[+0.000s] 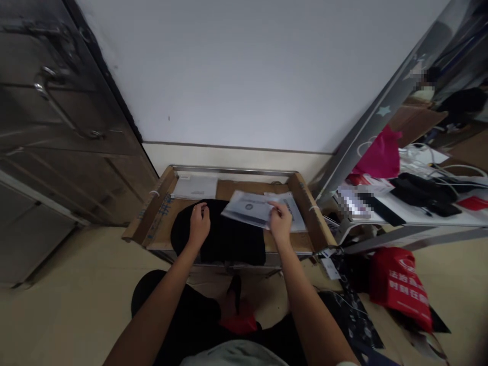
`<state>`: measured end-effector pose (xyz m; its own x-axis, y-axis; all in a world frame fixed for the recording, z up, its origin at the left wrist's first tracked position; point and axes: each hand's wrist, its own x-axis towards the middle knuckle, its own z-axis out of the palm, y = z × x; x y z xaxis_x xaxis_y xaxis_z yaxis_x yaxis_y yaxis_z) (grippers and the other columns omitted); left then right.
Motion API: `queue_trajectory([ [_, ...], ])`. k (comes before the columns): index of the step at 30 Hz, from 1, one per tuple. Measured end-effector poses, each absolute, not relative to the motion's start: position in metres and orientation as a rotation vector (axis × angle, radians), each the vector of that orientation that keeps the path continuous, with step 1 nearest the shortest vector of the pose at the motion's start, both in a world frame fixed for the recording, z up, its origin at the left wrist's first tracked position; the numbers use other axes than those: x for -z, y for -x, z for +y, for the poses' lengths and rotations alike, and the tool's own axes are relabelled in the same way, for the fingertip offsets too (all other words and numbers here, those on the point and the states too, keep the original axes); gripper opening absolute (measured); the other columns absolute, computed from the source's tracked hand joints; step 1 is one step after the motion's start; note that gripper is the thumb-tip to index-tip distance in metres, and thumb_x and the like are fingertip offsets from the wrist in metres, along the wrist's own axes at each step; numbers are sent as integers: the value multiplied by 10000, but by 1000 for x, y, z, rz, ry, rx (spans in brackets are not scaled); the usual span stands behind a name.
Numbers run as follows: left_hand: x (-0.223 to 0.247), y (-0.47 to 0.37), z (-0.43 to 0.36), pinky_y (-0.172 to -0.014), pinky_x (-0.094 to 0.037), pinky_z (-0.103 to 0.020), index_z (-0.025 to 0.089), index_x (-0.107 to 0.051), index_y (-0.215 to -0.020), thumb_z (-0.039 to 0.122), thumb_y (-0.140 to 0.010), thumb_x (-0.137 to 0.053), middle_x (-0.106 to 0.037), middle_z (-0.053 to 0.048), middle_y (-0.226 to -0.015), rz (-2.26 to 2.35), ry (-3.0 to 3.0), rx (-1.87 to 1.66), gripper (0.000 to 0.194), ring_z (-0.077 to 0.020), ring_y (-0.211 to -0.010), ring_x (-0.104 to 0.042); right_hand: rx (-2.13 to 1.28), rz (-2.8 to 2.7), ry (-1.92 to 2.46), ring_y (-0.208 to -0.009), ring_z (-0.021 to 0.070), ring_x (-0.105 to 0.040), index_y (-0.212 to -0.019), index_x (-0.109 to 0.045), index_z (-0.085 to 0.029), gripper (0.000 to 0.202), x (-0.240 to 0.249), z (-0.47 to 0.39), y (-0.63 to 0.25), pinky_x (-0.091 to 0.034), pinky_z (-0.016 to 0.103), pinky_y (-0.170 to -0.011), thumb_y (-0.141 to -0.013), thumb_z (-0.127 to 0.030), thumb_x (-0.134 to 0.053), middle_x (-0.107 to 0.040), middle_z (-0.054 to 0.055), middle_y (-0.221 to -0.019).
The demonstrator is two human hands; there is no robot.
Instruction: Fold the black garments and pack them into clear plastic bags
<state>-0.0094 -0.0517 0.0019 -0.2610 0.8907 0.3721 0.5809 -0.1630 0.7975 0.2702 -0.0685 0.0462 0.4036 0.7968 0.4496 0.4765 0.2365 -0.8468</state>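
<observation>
A folded black cloth item (236, 244), perhaps a garment, lies across the front of a cardboard-lined cart top (163, 223). Above its left part is my left hand (200, 219), with its fingers curled in; whether they grip the cloth or something small is hidden. My right hand (281, 218) pinches the right end of a clear plastic packaging bag (247, 207) with dark print, held tilted over the cloth. Just behind that hand, more printed plastic bags (297, 213) lie at the right side. A stack of white bags (196, 187) rests at the back left.
Cardboard side walls (310, 213) edge the cart top, and a white wall rises behind it. A metal door (57, 112) stands at the left. On the right, a white table (396, 208) carries cables and a pink bag (381, 155); a red bag (404, 290) sits below.
</observation>
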Motion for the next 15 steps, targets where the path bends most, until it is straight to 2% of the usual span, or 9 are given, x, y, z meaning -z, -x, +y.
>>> queue_trajectory([
  [2, -2, 11, -52, -981, -515, -415, 165, -619, -1111, 298, -958, -451, -665, -130, -1106, 1796, -1651, -1415, 263, -240, -1038, -645, -170, -1113, 1415, -854, 211, -613, -881, -760, -153, 330, -48, -82, -287, -506, 364, -844, -831, -266, -454, -671, 87, -861],
  [4, -2, 10, -53, -963, -523, -406, 175, -622, -1087, 284, -945, -466, -668, -116, -1081, 1792, -1648, -1424, 237, -233, -1009, -651, -109, -966, 1453, -865, 209, -621, -894, -761, -152, 324, -40, -95, -299, -521, 366, -842, -838, -284, -471, -663, 90, -895],
  [7, -1, 9, -53, -944, -529, -398, 193, -628, -1049, 246, -927, -476, -673, -96, -1043, 1799, -1664, -1408, 202, -227, -985, -655, -195, -772, 1483, -866, 207, -647, -960, -762, -142, 343, -15, -111, -306, -562, 348, -768, -828, -308, -492, -666, 116, -1018],
  [9, 0, 9, -53, -934, -529, -396, 193, -632, -1025, 228, -917, -480, -676, -92, -1022, 1802, -1688, -1396, 190, -228, -972, -654, -269, -733, 1494, -891, 220, -663, -972, -768, -136, 356, 1, -116, -305, -576, 345, -748, -804, -311, -508, -681, 124, -1032],
  [12, 0, 9, -54, -918, -530, -388, 194, -634, -998, 209, -906, -480, -676, -90, -1004, 1794, -1714, -1396, 180, -226, -955, -652, -319, -761, 1539, -869, 231, -681, -979, -778, -130, 367, 12, -119, -307, -575, 349, -744, -776, -315, -535, -719, 117, -946],
  [15, -1, 9, -54, -914, -530, -381, 200, -631, -979, 176, -884, -481, -673, -84, -998, 1798, -1728, -1386, 180, -221, -952, -650, -355, -799, 1569, -726, 220, -672, -987, -781, -111, 378, 6, -117, -314, -555, 341, -689, -763, -329, -567, -711, 81, -744],
])
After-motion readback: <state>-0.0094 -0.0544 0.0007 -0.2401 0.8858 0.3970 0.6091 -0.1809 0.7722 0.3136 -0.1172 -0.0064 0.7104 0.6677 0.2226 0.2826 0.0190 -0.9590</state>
